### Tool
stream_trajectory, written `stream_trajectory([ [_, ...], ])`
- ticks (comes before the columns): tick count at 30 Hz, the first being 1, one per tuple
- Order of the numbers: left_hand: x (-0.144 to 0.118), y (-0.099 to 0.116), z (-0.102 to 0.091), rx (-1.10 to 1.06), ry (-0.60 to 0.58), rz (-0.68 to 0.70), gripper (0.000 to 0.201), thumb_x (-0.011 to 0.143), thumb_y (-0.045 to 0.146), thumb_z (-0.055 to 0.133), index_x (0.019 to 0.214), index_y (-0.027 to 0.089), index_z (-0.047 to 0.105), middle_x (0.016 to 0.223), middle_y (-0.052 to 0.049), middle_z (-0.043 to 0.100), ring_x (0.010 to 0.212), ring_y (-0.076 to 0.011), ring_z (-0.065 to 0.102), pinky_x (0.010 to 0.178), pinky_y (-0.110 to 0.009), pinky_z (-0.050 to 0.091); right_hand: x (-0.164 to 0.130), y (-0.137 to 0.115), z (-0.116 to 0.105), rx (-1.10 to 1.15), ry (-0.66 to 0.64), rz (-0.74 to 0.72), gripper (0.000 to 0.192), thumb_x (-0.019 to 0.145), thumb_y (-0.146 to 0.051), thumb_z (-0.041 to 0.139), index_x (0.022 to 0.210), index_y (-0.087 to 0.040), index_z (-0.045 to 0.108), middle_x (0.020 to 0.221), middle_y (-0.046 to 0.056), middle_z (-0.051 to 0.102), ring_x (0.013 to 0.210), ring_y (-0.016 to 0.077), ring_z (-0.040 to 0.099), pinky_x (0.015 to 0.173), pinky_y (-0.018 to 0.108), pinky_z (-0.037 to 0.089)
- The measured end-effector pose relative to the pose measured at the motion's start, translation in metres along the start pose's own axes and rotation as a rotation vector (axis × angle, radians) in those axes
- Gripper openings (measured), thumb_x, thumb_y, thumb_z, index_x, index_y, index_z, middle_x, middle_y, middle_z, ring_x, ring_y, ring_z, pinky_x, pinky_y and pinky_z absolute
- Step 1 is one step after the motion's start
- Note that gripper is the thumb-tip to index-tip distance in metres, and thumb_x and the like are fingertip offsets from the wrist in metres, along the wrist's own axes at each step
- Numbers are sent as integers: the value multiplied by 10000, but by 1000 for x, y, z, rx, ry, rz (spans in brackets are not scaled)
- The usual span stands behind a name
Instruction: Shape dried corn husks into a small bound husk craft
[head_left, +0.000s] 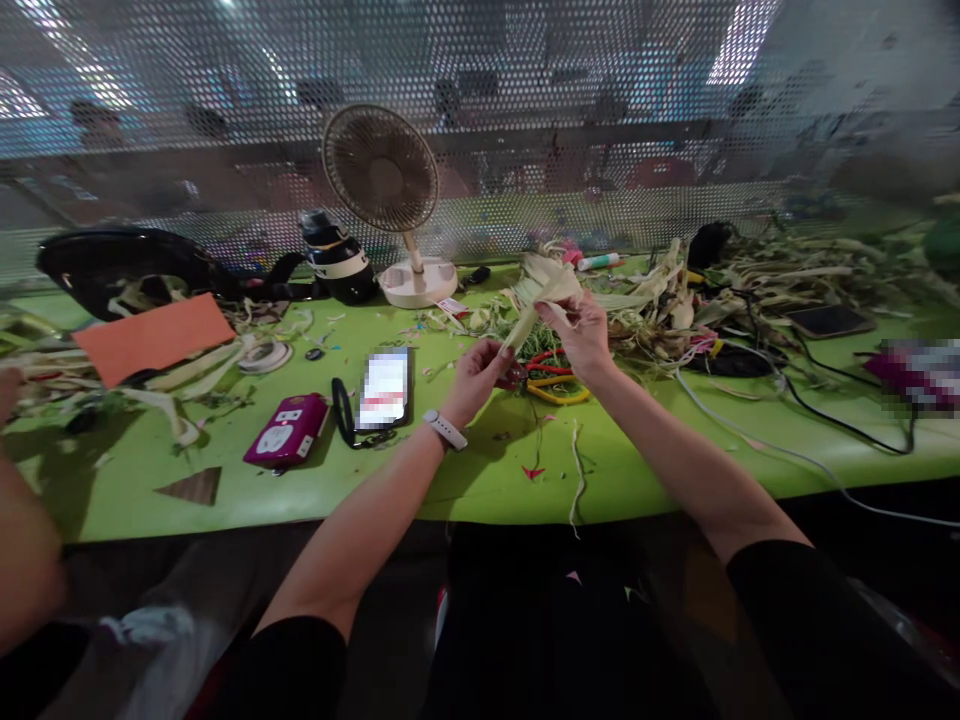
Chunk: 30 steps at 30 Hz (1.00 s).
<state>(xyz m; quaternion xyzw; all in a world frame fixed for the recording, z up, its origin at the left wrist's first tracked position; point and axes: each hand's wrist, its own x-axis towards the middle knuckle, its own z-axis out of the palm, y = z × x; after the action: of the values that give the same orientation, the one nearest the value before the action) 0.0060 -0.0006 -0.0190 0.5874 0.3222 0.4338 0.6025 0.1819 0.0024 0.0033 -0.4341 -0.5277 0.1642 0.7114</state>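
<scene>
A pale, dry corn husk is stretched between my two hands above the green table. Its lower, narrow end is pinched in my left hand, fingers closed. My right hand grips the wider, upper part, thumb and fingers closed on it. Beneath and behind my hands lie scissors with red and yellow handles, their blades hidden. A heap of plant scraps and husks spreads to the right of my right hand. A thin pale strip lies near the table's front edge.
A small fan, a black bottle and a black bag stand at the back. Left of my hands are a phone, a purple case and an orange sheet. Cables run at right. Another person's arm is at far left.
</scene>
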Motion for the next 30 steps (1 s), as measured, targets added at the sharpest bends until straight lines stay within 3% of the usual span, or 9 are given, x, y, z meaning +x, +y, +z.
stream_trajectory([
  [6,-2,-1,0,47,-12,42,516,690,619,751,839,172,543,700,12,656,548,-78,612,518,-206,559,4,3,-1,49,2,97,390,683,-557,783,760,-233,580,810,2,607,797,157,583,761,333,519],
  [13,-2,0,1,38,-8,69,545,657,643,763,822,172,545,679,19,651,534,-73,606,522,-204,557,7,3,1,190,79,165,597,526,-565,877,870,-261,495,752,-54,603,742,133,616,772,305,550],
  [22,-2,-2,1,35,-13,67,533,677,639,752,820,174,536,670,14,663,533,-78,611,538,-214,558,4,-2,-1,70,24,85,464,682,-564,787,894,-263,505,832,-14,596,865,160,620,795,321,540],
  [30,2,-4,-2,36,-5,105,498,696,615,753,827,180,547,668,14,663,543,-87,621,566,-233,568,8,0,-5,184,-30,211,481,633,-517,837,943,-266,568,792,-41,611,767,127,609,752,287,553],
])
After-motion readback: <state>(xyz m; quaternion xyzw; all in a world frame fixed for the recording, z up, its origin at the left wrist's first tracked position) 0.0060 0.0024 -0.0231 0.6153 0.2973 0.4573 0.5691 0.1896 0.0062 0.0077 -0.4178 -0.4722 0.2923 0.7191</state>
